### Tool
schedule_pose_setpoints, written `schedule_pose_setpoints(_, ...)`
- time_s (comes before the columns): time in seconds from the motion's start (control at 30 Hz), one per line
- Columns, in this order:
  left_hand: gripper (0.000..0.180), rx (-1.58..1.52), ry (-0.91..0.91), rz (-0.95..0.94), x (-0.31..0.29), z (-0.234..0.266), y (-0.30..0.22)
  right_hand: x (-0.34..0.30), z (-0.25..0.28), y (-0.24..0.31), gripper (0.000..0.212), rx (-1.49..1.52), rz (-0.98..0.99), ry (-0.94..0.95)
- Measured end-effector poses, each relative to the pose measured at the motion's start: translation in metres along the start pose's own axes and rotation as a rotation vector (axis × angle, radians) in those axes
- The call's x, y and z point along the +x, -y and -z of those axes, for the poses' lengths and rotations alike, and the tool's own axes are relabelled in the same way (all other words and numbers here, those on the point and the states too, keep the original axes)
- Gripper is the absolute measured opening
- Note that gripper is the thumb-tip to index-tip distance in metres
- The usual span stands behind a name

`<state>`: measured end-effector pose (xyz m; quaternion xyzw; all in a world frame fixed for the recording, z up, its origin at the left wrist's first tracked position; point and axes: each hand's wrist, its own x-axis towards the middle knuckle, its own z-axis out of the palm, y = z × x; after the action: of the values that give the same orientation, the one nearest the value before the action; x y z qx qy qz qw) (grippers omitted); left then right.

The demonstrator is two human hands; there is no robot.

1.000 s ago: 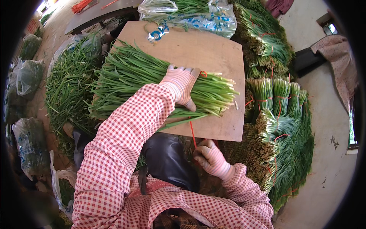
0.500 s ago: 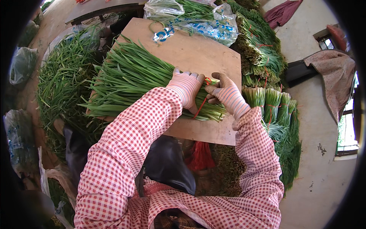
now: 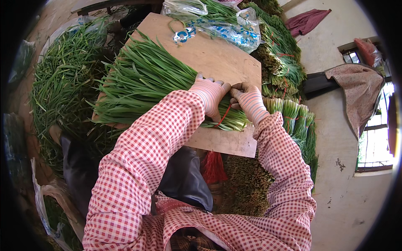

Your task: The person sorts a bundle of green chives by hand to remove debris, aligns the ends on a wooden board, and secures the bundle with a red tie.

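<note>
Tan and flat, the board [image 3: 217,50] fills the middle of the view, a loose heap of green leaves [image 3: 63,75] off to its left, and across it lies the green bundle [image 3: 142,83], blades fanned leftward, pale stems running right and a little toward the wearer! Watch that line: the bundle's long axis passes beneath the left hand [image 3: 207,96], while the right hand [image 3: 250,102] sits beside the stem end, the nearer of the two to those cut tips. Down the arms, the left checked sleeve [image 3: 138,154] slants up from the lower left, the right checked sleeve [image 3: 289,159] rises from the lower right. Left palm down, clasping the bundle, thumb on its near side, fingers over the far side; the right hand has its fingers bent, tips drawn together right by the left fingertips, but whether they grip anything, cannot tell from here, and between the hands a thin red tie [image 3: 224,115] slants across the stems
</note>
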<state>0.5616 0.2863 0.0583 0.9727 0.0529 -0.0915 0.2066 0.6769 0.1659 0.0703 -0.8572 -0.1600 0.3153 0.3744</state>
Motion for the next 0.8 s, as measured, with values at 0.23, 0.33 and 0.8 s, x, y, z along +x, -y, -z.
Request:
schedule_pose_setpoints(0.23,0.092,-0.110,-0.133,0.046,-0.001,-0.012,-0.003,0.006,0.006,-0.009,0.036,0.007,0.048,0.104)
schedule_pose_setpoints(0.33,0.090,-0.109,-0.135,0.033,-0.001,-0.015,-0.002,0.002,0.009,-0.005,0.040,-0.013,0.039,0.156)
schedule_pose_setpoints(0.8,0.086,-0.116,-0.161,0.073,0.000,-0.014,-0.006,-0.007,0.008,-0.013,0.023,0.171,0.077,0.098)
